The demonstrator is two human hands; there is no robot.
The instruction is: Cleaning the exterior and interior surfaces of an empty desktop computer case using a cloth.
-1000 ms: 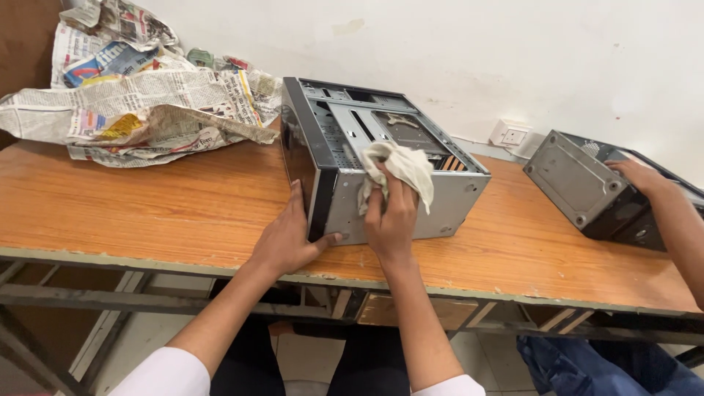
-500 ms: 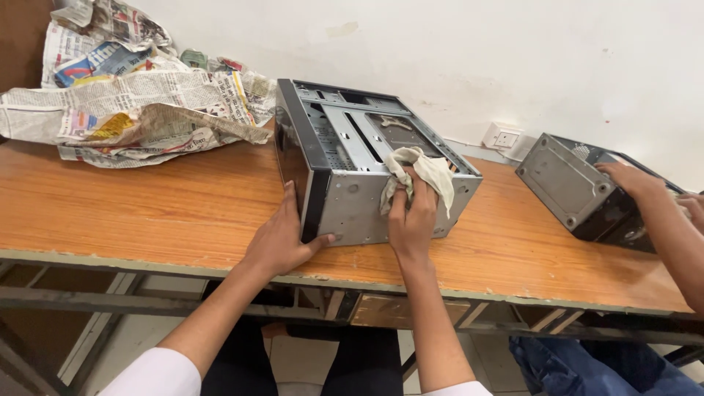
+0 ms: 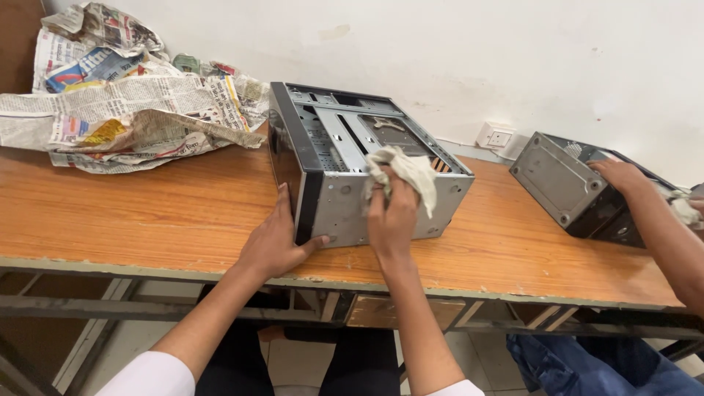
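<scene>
Your left hand (image 3: pixel 275 242) lies flat and open against the black front face of the case (image 3: pixel 352 165), fingers up along the panel and thumb reaching under its lower corner. Your right hand (image 3: pixel 391 220) is clamped on a crumpled pale cloth (image 3: pixel 405 170), pressing it to the upper edge of the grey side panel that faces you. The case lies on its side near the middle of the counter (image 3: pixel 147 205), close to the front edge, its open side turned up so that you look down into the metal frame inside.

Behind your left hand, at the back left of the counter, sits a heap of crumpled newspaper (image 3: pixel 125 110), just beside the case. To your right, well apart from your case, a second case (image 3: pixel 568 183) stands tilted; another person's hand (image 3: pixel 620 174) rests on its top edge. A white wall socket (image 3: pixel 497 137) sits on the wall between the two cases.
</scene>
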